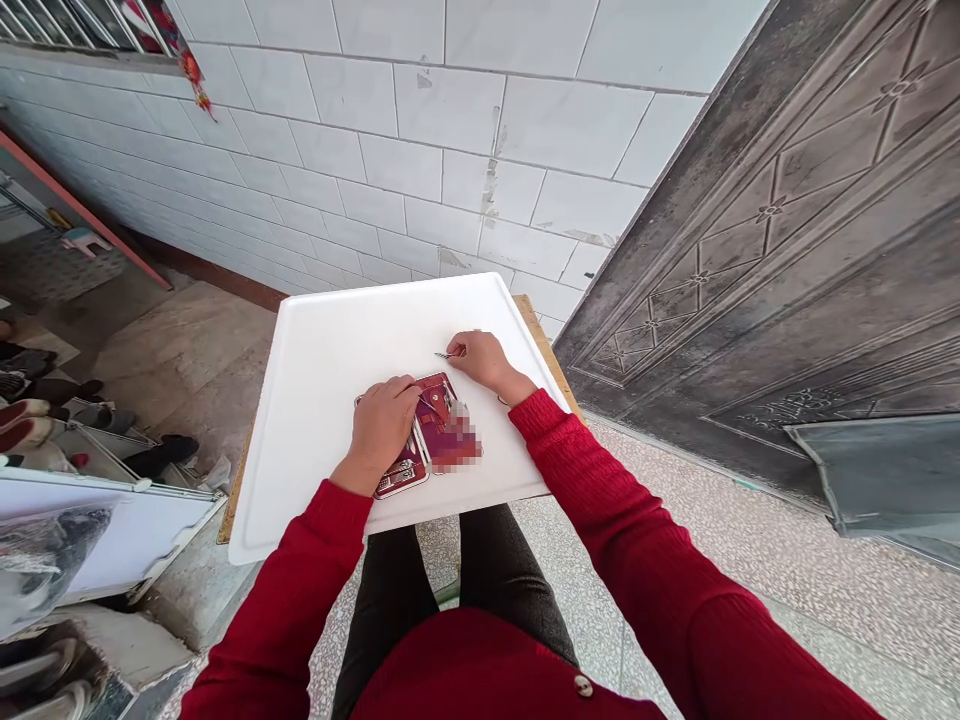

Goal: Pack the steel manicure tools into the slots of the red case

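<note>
A manicure set case [433,385] lies spread on the white board [322,340], its lining dark red and purple. Several small metal tools [401,474] sit in its near left part. My left hand [381,425] is bent over the left half of the case, fingers closed on it; the palm hides much of that side. Beyond the case's far right corner, my right hand [480,358] pinches a small thin metal tool [441,354] just above the board. Its tip points left, and its exact kind is too small to make out. A blurred patch covers the case's right part.
The board rests on a wooden table [534,318] close to a white tiled wall [450,180]. At right stands a dark carved door [720,290]. To the left, shoes [30,425] fill a rack [112,510]. My legs [510,570] are under the near edge.
</note>
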Demonstrator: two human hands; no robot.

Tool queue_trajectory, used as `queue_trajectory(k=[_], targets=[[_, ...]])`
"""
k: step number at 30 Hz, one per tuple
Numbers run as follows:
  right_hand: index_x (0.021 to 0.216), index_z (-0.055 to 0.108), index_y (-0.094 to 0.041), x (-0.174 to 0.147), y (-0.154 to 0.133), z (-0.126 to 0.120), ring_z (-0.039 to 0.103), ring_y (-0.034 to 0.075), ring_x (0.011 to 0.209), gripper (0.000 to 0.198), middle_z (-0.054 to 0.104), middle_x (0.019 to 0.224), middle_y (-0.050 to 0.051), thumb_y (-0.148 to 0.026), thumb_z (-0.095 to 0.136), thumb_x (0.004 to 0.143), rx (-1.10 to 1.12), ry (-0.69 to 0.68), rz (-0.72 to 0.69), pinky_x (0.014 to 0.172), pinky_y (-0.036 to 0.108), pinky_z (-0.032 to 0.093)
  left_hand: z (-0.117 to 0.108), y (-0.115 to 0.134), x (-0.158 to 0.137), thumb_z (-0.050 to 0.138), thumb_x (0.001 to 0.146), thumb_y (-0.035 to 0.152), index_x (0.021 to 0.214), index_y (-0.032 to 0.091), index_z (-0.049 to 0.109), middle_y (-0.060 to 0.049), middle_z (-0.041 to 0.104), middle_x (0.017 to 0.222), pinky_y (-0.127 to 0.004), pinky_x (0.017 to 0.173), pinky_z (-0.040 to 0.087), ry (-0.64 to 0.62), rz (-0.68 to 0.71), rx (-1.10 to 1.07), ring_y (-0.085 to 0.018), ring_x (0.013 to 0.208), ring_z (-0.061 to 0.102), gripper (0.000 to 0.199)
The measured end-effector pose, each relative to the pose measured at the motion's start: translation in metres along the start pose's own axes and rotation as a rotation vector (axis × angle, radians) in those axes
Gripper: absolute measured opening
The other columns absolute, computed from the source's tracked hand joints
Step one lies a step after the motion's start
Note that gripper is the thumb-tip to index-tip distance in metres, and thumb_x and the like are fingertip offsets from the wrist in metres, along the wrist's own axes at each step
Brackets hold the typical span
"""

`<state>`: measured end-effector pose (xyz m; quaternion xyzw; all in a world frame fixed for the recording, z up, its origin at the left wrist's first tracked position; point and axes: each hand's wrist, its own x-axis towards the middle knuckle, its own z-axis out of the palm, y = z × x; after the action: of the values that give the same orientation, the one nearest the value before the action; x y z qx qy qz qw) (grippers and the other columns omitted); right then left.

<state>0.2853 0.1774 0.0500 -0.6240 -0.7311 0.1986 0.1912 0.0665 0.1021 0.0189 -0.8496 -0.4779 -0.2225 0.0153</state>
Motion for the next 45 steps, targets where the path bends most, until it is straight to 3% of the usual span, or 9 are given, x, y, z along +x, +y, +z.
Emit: queue_trajectory(k=[7, 14, 24, 33, 45], targets=[[0.088, 0.078, -0.017, -0.003, -0.004, -0.002, 0.069, 0.021, 0.093, 0.019, 0.08, 0.095, 0.006, -0.007, 0.062, 0.091, -0.1, -0.005, -0.019, 0.079, 0.029, 0.046, -0.002, 0.002, -0.001, 0.045, 0.108, 0.024, 0.111, 0.023, 0.077, -0.007, 0.077, 0.124, -0.044, 0.093, 0.056, 0.0, 0.001, -0.007, -0.025, 0.099, 0.07, 0.032], [0.095, 0.079, -0.015, 0.0, -0.015, -0.01, 0.07, 0.023, 0.092, 0.021, 0.081, 0.103, 0.011, -0.009, 0.059, 0.095, -0.283, -0.114, -0.025, 0.078, 0.032, 0.044, -0.001, 0.002, -0.001, 0.045, 0.107, 0.023, 0.111, 0.022, 0.077, -0.007, 0.077, 0.124, -0.044, 0.093, 0.056, -0.001, 0.007, -0.009, -0.025, 0.1, 0.071, 0.031], [0.107, 0.075, -0.01, 0.011, -0.031, -0.005, 0.071, 0.033, 0.098, 0.017, 0.077, 0.107, 0.023, -0.012, 0.069, 0.092, -0.567, -0.244, -0.201, 0.088, 0.041, 0.049, 0.001, 0.005, -0.002, 0.05, 0.105, 0.016, 0.109, 0.022, 0.077, -0.008, 0.077, 0.124, -0.043, 0.094, 0.057, 0.017, -0.004, -0.012, -0.026, 0.106, 0.072, 0.028], [0.111, 0.076, -0.013, -0.01, -0.042, -0.038, 0.07, 0.029, 0.094, 0.021, 0.077, 0.109, 0.017, -0.014, 0.064, 0.094, -0.732, -0.372, -0.441, 0.073, 0.036, 0.041, 0.002, 0.006, -0.002, 0.049, 0.104, 0.014, 0.105, 0.02, 0.076, -0.009, 0.077, 0.115, -0.043, 0.09, 0.056, 0.012, 0.02, -0.024, -0.025, 0.097, 0.07, 0.027], [0.099, 0.08, -0.016, -0.005, -0.063, -0.036, 0.07, 0.027, 0.09, 0.015, 0.079, 0.102, 0.015, -0.01, 0.07, 0.089, -0.804, -0.514, -0.582, 0.072, 0.034, 0.039, 0.004, 0.006, -0.003, 0.047, 0.106, 0.014, 0.103, 0.019, 0.075, -0.008, 0.076, 0.112, -0.04, 0.086, 0.054, 0.009, 0.008, -0.037, -0.025, 0.096, 0.069, 0.029]])
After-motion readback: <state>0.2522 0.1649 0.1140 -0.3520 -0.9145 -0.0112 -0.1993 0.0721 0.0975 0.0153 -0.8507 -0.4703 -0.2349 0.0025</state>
